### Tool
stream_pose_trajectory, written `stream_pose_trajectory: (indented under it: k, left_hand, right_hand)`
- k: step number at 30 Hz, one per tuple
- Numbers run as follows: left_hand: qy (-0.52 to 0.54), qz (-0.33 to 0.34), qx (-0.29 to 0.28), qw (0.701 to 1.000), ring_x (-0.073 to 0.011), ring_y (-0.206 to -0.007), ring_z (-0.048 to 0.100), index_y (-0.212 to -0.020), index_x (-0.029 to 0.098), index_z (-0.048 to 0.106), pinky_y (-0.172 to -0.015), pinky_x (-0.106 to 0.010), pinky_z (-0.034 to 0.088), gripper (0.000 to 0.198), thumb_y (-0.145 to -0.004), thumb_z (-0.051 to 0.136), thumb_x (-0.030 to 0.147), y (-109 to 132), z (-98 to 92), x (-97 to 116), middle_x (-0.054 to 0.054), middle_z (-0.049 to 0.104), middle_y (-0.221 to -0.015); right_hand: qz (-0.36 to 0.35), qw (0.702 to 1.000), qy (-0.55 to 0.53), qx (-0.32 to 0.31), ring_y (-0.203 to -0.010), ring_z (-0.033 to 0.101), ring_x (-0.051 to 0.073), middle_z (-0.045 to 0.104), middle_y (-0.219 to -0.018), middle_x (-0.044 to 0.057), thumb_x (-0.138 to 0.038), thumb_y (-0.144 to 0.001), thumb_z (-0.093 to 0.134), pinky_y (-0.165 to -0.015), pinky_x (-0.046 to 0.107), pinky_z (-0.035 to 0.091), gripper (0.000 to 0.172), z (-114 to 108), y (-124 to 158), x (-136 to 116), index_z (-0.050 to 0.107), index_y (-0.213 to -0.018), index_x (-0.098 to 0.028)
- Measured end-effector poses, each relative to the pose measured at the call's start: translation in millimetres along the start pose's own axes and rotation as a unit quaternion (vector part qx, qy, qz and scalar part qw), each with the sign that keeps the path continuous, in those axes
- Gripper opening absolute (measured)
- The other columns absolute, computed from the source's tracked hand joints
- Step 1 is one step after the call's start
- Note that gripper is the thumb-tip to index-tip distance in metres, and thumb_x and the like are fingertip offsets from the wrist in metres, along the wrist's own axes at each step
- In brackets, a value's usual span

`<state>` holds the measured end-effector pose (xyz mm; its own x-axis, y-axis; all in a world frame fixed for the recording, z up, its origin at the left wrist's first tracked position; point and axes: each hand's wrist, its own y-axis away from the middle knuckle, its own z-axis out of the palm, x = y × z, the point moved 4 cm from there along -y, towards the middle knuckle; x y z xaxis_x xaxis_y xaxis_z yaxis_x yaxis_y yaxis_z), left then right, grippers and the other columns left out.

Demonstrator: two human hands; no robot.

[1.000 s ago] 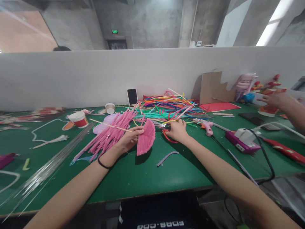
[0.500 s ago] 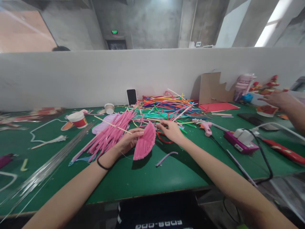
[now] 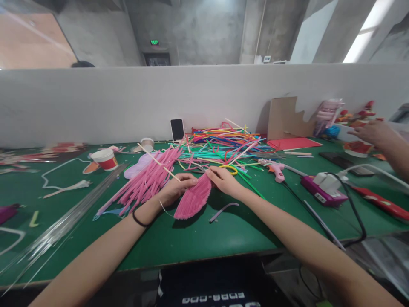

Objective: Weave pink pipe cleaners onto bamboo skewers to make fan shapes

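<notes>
A pink fan-shaped piece (image 3: 193, 198) made of ribbed strips hangs between my hands over the green table (image 3: 223, 238). My left hand (image 3: 179, 185) pinches its upper left edge. A thin pale stick (image 3: 154, 159) sticks out up and left from that hand, and a fine thread curves below the wrist. My right hand (image 3: 223, 178) has thumb and finger closed on the fan's upper right corner. Beside my left hand lies a bundle of pink strips (image 3: 148, 179). A short lilac strip (image 3: 223, 211) rests on the table, right of the fan.
Behind the hands is a pile of coloured strips (image 3: 223, 140). A glue gun (image 3: 277, 169) and a purple power strip (image 3: 322, 192) lie to the right, a paper cup (image 3: 105, 160) and clear rods (image 3: 67, 221) to the left. Another person's hand (image 3: 372, 132) is at far right.
The fan has tilted, its lower end swinging left and down. My right hand has moved left and closed on its upper corner. The pale stick now points more steeply upward.
</notes>
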<state>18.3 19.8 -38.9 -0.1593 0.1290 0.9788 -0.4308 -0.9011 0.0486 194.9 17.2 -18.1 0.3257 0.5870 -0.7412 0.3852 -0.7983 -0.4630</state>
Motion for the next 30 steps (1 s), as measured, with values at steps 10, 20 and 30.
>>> stream_pose_trajectory:
  k: [10,20,30]
  left_hand:
    - [-0.003,-0.049,-0.051,0.997,-0.0149,-0.059,0.066,-0.081,0.014,0.079,-0.058,-0.023,0.048,0.019,-0.065,0.086,0.023,2.2,7.2,-1.5,-0.006,0.075,-0.072]
    - [0.016,-0.074,-0.043,0.996,-0.0158,-0.060,0.067,-0.080,0.010,0.076,-0.059,-0.024,0.051,0.027,-0.073,0.081,0.036,1.5,8.0,-1.5,-0.007,0.075,-0.071]
    - [0.030,0.029,-0.001,0.999,-0.0272,-0.097,0.073,-0.110,0.016,0.069,-0.074,-0.032,0.060,0.035,-0.076,0.077,0.025,-6.1,-1.3,2.1,-0.012,0.073,-0.115]
  right_hand:
    - [0.006,0.999,0.034,0.026,-0.052,0.039,0.011,0.042,-0.054,-0.005,-0.038,-0.092,0.046,-0.054,0.026,0.028,0.035,-3.3,0.6,-7.2,0.040,-0.062,-0.021]
    - [0.034,0.999,0.001,0.010,-0.054,0.044,0.013,0.045,-0.055,-0.004,-0.045,-0.096,0.041,-0.054,0.026,0.033,0.037,3.8,-0.9,2.8,0.042,-0.067,-0.022]
    - [0.120,0.946,-0.174,0.248,-0.041,0.051,0.014,0.054,-0.052,-0.005,-0.068,-0.088,0.047,-0.041,0.027,0.041,0.045,-19.3,-1.7,20.5,0.043,-0.076,-0.025]
